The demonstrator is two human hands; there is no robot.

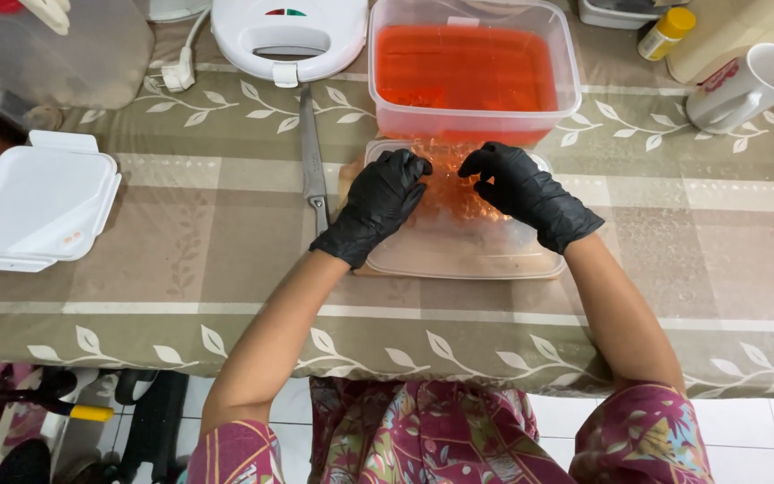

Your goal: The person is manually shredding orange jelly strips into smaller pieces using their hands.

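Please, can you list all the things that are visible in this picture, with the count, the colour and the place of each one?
Tablecloth: one, beige with white leaf bands, covering the table.
Clear container: one, holding orange-red liquid, at the far middle.
Flat clear tray: one, with orange pieces, on a board under the hands.
Knife: one, silver, left of the tray.
Sandwich maker: one, white, far edge, its plug beside it.
Container lid: one, white, at the left edge.
Mug: one, white, lying on its side at the far right.
Small bottle: one, yellow cap, far right.
Left hand: black glove, on the tray's orange pieces.
Right hand: black glove, on the same pieces.
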